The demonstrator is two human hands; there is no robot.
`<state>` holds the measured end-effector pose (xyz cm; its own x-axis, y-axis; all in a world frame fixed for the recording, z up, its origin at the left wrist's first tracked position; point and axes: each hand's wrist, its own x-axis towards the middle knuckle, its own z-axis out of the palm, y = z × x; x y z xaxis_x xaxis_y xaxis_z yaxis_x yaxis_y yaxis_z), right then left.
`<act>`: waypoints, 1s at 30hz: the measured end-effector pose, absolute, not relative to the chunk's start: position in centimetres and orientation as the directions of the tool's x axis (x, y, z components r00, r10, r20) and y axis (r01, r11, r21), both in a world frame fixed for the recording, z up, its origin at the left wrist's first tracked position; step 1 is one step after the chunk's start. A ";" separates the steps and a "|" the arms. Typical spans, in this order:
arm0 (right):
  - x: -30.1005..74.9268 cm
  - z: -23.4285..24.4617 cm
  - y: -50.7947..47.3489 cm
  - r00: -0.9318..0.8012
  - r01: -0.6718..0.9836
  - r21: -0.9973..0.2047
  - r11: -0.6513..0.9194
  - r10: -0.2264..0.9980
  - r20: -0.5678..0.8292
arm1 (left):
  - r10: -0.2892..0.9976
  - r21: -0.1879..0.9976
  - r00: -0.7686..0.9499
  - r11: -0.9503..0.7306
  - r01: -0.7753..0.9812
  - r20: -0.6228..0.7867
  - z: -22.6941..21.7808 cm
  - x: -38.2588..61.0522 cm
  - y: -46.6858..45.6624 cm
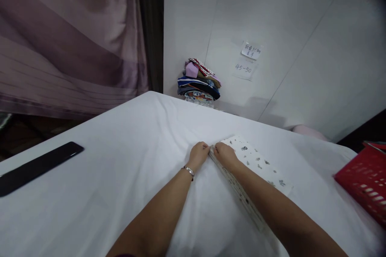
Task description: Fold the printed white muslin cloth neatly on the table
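A white cloth (256, 158) with a small dark leaf print lies partly folded on the white-covered table, right of centre. My left hand (199, 155) and my right hand (224, 154) meet at its far left corner. Both hands are closed, pinching the folded edge between fingertips. From there the edge runs down toward me, beneath my right forearm, which hides part of the cloth. A silvery bracelet (189, 172) circles my left wrist.
A white sheet (129, 176) covers the table. At left lies a long black flat object (39, 168); at right stands a red basket (366, 180). A pile of folded clothes (199, 82) rises behind the far edge, by a wall with paper notes (245, 68). A curtain (72, 44) hangs at left.
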<state>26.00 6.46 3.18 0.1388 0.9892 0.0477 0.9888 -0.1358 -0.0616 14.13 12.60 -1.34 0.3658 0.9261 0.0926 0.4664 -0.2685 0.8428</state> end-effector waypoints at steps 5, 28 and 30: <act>25.9 3.5 6.2 0.101 0.993 -0.066 -0.097 0.993 0.062 | 0.928 0.841 0.362 -0.263 0.474 0.086 -1.2 14.2 12.6; 25.7 2.8 6.1 0.132 0.982 -0.147 -0.120 0.989 0.074 | 0.885 0.914 0.464 -0.159 0.373 -0.035 -1.2 14.0 13.2; 25.6 2.8 5.8 0.126 0.976 -0.189 -0.109 0.989 0.080 | 0.894 0.911 0.446 -0.156 0.383 -0.034 -1.2 14.1 13.2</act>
